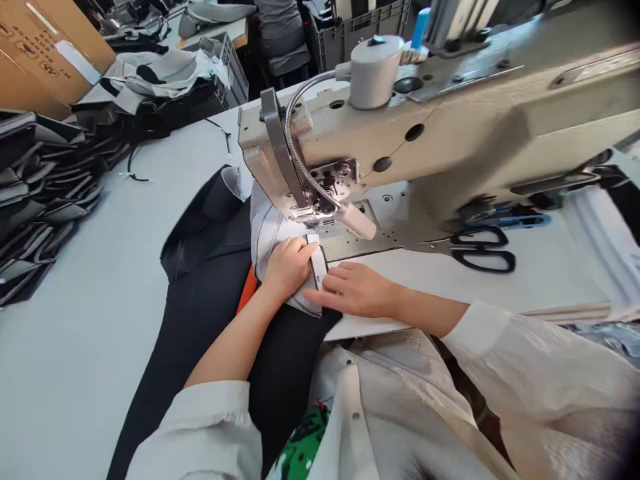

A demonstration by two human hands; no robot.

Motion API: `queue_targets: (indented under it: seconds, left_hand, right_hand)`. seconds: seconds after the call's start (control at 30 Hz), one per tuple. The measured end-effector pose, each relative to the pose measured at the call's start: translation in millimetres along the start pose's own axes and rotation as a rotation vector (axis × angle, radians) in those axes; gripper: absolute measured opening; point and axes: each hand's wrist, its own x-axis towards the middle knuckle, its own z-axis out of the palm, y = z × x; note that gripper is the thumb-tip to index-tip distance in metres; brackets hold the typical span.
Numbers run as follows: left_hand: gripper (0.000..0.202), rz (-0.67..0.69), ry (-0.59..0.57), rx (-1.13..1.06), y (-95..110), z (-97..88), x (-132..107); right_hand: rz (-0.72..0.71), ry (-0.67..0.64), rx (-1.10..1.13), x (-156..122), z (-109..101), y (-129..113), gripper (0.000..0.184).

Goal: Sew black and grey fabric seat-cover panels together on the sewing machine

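Note:
A beige industrial sewing machine [450, 127] fills the upper right. Under its needle area lies a grey-white mesh fabric piece [267, 233] with a white strip [318, 263] on a black garment [210, 293]. My left hand [287, 267] rests on the mesh with fingers curled, pressing the strip's left edge. My right hand [357, 288] lies flat beside it, fingers stretched out toward the strip and touching the fabric's near edge. An orange patch [247, 297] shows under my left wrist.
Black-handled scissors [480, 250] lie on the machine bed to the right. Stacks of dark cut pieces [40, 193] sit at the left, a cardboard box [45, 47] behind them. Grey crates [360, 30] and a person's torso [280, 33] stand at the back.

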Motion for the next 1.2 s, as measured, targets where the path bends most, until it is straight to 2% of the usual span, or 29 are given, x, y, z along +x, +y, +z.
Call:
queue_targets:
  seconds: [0.1, 0.17, 0.37, 0.63, 0.8, 0.97, 1.2]
  left_hand:
    - [0.026, -0.065, -0.078, 0.012, 1.0, -5.8, 1.1]
    - [0.026, -0.102, -0.129, 0.027, 2.0, -9.1, 2.2]
    - [0.036, -0.167, -0.213, 0.07, 4.8, -11.0, 7.3]
    - [0.049, -0.198, -0.317, 0.103, 15.2, -17.1, 9.5]
    - [0.05, -0.198, -0.361, 0.111, 16.7, -22.7, 12.9]
    - [0.054, -0.167, -0.353, 0.099, 17.4, -22.7, 12.4]
    - [0.052, -0.156, -0.306, 0.131, 19.5, -17.1, 10.2]
  right_hand:
    - [0.303, -0.004, 0.059, -3.9, 12.8, 12.5, 0.011]
    - [0.384, -0.029, 0.118, -4.9, 18.8, 15.5, 0.012]
    - [0.193, -0.043, 0.093, -0.3, 25.4, 1.1, 0.012]
    - [0.25, -0.045, 0.04, -6.3, 24.9, -5.1, 0.019]
    - [0.232, -0.109, 0.064, -8.5, 24.3, -3.6, 0.018]
    - [0.219, -0.162, 0.067, -11.6, 22.5, -2.6, 0.017]
    - [0.226, -0.133, 0.105, -12.5, 20.1, 0.5, 0.017]
